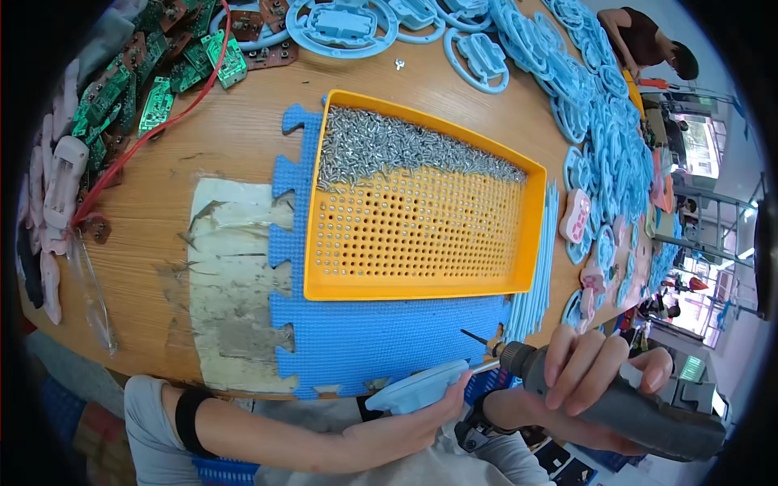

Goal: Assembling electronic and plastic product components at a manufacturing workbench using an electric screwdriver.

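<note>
My left hand (417, 433) holds a light blue plastic part (417, 387) by its edge, low in front of me by the mat's near edge. It is seen nearly edge-on, so its face is hidden. My right hand (596, 377) wraps round a black electric screwdriver (648, 417), whose thin bit (474, 334) points left over the mat and stands apart from the part. Ahead of both hands, a yellow perforated tray (417, 293) rests on a blue foam mat (381, 332). Many small silver screws (381, 146) are heaped along its far side, and some sit in its holes.
Light blue wheel-shaped plastic parts (535, 40) pile up at the back and right. Light blue sticks (545, 267) lie right of the tray. Green circuit boards (156, 105), a red wire (162, 125) and pale pink casings (65, 178) crowd the left. Another person (644, 40) is at far right.
</note>
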A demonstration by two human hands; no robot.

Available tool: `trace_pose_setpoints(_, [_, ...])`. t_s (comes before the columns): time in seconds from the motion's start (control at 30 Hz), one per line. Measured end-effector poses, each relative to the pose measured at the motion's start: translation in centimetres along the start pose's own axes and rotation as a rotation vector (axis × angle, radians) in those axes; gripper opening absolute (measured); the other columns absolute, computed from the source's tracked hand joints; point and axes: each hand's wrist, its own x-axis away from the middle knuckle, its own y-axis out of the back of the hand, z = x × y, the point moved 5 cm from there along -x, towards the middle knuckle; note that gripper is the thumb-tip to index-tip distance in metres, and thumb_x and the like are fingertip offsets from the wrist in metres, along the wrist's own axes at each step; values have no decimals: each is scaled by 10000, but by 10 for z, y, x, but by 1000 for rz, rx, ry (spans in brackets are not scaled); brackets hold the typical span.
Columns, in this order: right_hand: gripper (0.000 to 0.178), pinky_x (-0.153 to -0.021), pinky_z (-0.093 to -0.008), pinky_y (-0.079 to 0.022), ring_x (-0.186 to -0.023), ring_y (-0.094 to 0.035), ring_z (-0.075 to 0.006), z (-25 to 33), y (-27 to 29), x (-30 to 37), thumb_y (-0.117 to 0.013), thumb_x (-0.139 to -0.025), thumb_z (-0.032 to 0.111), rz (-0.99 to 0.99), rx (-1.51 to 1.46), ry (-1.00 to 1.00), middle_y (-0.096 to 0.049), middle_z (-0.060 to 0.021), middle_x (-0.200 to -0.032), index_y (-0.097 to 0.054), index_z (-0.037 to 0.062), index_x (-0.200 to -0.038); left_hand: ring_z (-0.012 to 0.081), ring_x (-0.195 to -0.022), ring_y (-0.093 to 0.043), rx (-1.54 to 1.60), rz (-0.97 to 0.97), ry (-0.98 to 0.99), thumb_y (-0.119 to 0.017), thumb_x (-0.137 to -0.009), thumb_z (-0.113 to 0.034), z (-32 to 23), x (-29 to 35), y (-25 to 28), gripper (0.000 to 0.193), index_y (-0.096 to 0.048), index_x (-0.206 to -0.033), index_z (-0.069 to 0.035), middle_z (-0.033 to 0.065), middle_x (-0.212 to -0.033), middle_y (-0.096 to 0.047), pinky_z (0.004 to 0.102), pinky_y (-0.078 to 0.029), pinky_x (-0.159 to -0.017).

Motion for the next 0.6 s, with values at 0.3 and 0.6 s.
trace_pose_setpoints(0.3, [202, -679, -386, -463, -579, -614, -236, 7, 12, 14, -485, -978, 234, 104, -99, 64, -653, -150, -724, -447, 157, -1160, 350, -1253, -448, 230, 54, 83, -504, -833, -235, 16, -2, -11, 439, -643, -1154, 31, 167, -1285, -564, 471, -292, -1086])
trace_pose_setpoints(0.6, [194, -635, -349, -437, -544, -600, -230, -7, -1, -6, -489, -955, 224, 10, -140, 27, -620, -121, -642, -564, 45, -953, 232, -1186, -479, 478, -106, 269, -547, -833, -192, 46, -5, -31, 275, -637, -1033, -26, 126, -1084, -609, 343, -358, -1005])
